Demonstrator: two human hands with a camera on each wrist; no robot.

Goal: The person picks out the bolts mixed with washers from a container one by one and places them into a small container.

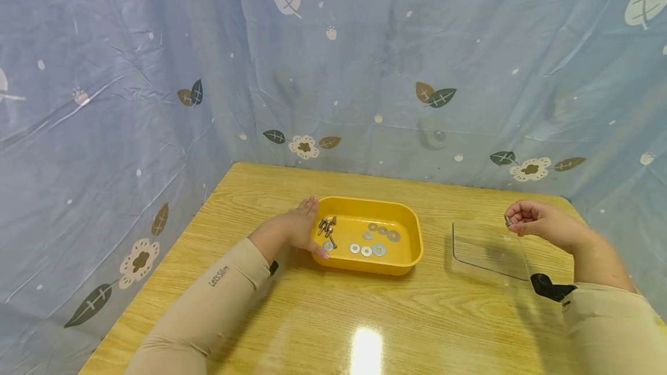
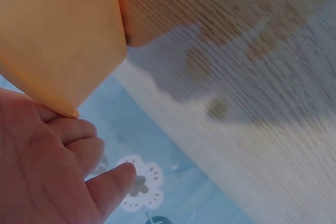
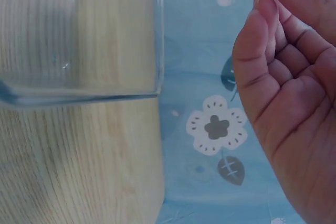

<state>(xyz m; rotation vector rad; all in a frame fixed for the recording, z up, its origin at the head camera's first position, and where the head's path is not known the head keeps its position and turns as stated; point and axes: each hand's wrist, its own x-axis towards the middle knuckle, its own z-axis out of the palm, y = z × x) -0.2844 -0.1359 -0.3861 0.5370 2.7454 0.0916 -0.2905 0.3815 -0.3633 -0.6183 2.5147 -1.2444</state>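
Wood-grain desk [image 1: 312, 317]; yellow rectangular plastic tray [image 1: 375, 267], silver metal bolts [image 1: 329, 231] and washers [image 1: 374, 249] inside; left hand [image 1: 299, 227], fingers fairly straight, touches its left end. By the clear rigid rectangular box [image 1: 490, 269], right hand [image 1: 544, 225] pinches a small silver metal piece [image 1: 508, 221] between fingers (mostly hidden); weak pinch could drop it outside.

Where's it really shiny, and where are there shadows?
Head view: white glare on the table at the picture's bottom edge; left wrist view: a soft grey shadow beside the tray; right wrist view: a tiny glint on the box.
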